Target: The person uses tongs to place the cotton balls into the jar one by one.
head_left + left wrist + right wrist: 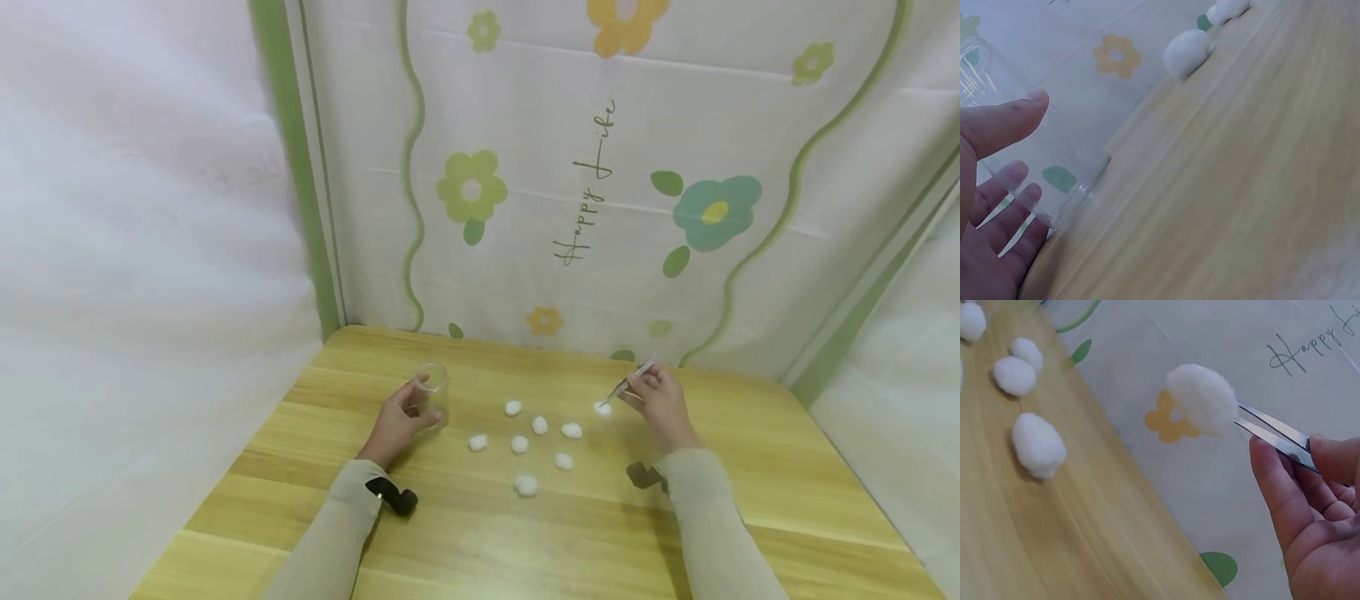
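Observation:
My left hand [399,423] holds a clear glass cup [432,398] near the table's left side. In the left wrist view the thumb lies along the near side of the cup, the fingers around the other side, and its base touches the table. My right hand [663,407] pinches metal tweezers [1282,440] between thumb and fingers. At the tweezers' tips a white cotton ball [1202,399] is held, apart from the tabletop in the right wrist view. Several other cotton balls, one of them a nearer cotton ball [527,486], lie loose between the two hands.
The wooden table [465,550] reaches back to a white curtain [525,108] printed with flowers and lettering. Plain white sheets hang at the left and right. A black strap with a small device [393,497] sits on each wrist.

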A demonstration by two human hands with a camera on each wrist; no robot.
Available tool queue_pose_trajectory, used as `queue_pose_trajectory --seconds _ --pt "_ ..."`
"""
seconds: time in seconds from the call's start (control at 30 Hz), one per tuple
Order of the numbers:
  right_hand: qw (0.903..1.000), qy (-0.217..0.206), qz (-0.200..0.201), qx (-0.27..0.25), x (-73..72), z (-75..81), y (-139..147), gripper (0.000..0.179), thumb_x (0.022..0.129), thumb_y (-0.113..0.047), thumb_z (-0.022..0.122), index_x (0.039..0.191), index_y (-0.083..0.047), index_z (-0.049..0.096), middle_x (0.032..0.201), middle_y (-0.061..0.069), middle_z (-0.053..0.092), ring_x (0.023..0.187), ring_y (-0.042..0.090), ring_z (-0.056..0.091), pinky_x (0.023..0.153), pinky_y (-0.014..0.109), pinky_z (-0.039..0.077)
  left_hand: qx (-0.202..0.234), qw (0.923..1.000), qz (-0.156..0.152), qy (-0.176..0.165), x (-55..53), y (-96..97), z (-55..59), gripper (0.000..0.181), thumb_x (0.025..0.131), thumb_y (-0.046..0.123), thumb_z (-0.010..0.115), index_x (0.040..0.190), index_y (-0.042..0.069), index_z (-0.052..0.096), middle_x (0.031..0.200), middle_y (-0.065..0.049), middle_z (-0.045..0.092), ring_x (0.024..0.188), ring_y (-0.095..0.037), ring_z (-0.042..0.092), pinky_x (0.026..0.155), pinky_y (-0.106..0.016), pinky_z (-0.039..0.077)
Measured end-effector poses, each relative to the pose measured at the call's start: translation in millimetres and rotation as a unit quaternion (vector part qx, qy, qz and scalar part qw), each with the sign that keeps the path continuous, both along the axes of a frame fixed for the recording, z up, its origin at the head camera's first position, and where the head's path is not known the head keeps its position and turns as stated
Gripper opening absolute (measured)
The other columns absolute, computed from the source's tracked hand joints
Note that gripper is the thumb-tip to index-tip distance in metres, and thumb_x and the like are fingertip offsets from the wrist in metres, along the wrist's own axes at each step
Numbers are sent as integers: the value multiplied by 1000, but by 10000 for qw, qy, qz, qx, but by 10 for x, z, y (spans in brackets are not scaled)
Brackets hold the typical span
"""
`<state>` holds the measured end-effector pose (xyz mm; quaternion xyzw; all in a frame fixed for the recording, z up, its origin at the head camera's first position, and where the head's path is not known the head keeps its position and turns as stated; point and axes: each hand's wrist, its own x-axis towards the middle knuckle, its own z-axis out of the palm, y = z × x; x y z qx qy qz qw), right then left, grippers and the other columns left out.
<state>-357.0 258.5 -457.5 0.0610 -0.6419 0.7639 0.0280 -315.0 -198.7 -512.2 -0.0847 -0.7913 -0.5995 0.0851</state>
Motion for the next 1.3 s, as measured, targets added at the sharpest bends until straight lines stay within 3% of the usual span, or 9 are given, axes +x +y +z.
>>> queue_pose_trajectory --seconds 0.2,0.27,0.6,1.0,1.3 --pt "10000 69 56 -21 -20 91 -63 26 99 -10 55 116 4 41 101 8 58 94 17 64 89 33 51 -10 9999 -88 120 -10 -17 -28 65 82 20 80 140 24 50 124 -16 61 114 -26 55 98 -49 44" --pt "9999 120 110 0 -32 123 -82 28 99 -11 56 116 5 41 102 9 57 95 17 63 90 33 51 -10 9999 -102 85 12 -7 11 66 83 19 80 141 23 50 124 -17 60 114 -27 55 99 -49 43" --pt "9986 435 308 55 -80 255 -191 29 98 -13 58 114 5 41 103 14 55 97 20 62 90 33 51 -10 9999 -85 79 -4 1 5 73 81 22 81 145 10 45 125 -17 60 115 -28 55 99 -49 43" --pt "9987 441 229 89 -132 353 -360 22 99 -10 57 113 -1 43 106 17 54 98 22 62 90 34 51 -38 9999 -58 128 10 -2 3 73 81 23 81 145 11 46 125 -17 60 115 -28 54 98 -50 44" --pt "9978 467 416 -214 -166 411 -463 19 98 -7 56 112 -1 44 100 11 55 97 20 61 90 33 51 -14 10000 -62 62 3 -5 3 74 81 23 81 145 12 46 126 -17 59 117 -29 54 100 -49 43"
